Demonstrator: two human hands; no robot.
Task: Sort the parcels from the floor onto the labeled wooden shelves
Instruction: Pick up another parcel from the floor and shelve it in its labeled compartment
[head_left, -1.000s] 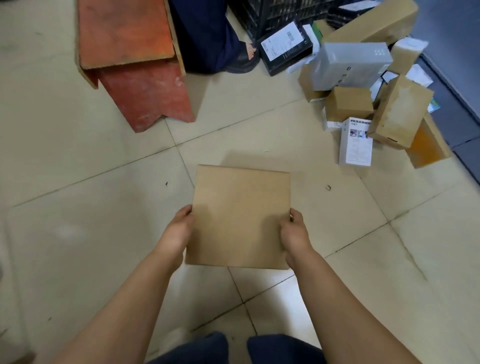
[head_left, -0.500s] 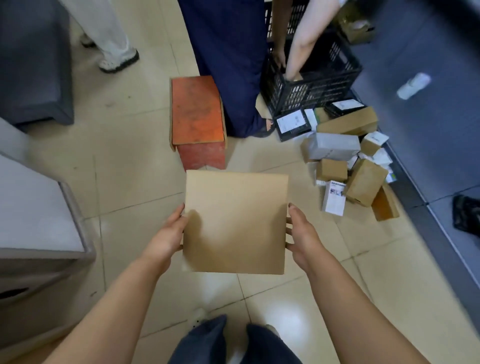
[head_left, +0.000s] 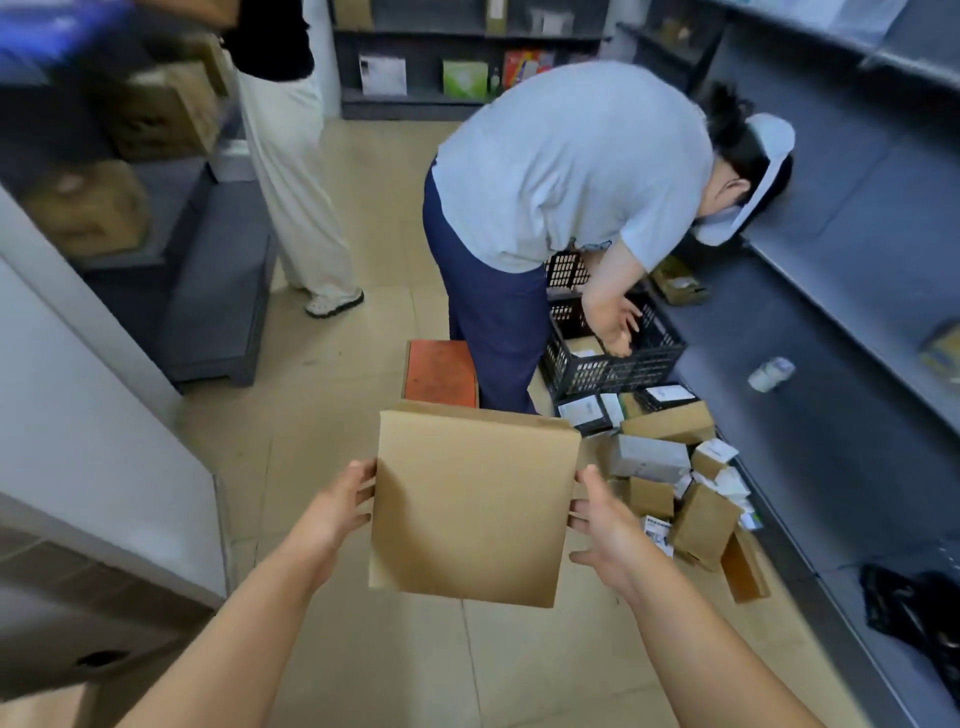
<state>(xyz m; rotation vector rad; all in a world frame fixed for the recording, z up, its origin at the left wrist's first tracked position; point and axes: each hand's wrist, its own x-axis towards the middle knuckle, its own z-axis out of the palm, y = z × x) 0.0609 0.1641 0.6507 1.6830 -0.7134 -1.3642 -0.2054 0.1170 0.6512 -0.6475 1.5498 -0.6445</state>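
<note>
I hold a flat brown cardboard parcel (head_left: 470, 506) in front of me above the tiled floor. My left hand (head_left: 340, 506) grips its left edge and my right hand (head_left: 605, 525) presses its right edge with fingers spread. A heap of parcels (head_left: 675, 467), brown and white boxes, lies on the floor to the right of it. Dark grey shelves (head_left: 831, 291) run along the right wall, with a small white roll (head_left: 771, 373) and a box (head_left: 678, 280) on the low shelf.
A person in a grey shirt (head_left: 566, 171) bends over a black crate (head_left: 613, 358) just ahead. An orange stool (head_left: 441, 371) stands by them. Another person in white trousers (head_left: 296, 197) stands further back. Shelves with boxes (head_left: 156, 114) are at left, a grey cabinet (head_left: 78, 467) near left.
My view has swung up from the floor to the room, so the two people and the shelves now show. The parcel stays held between both hands, raised and tilted a little.
</note>
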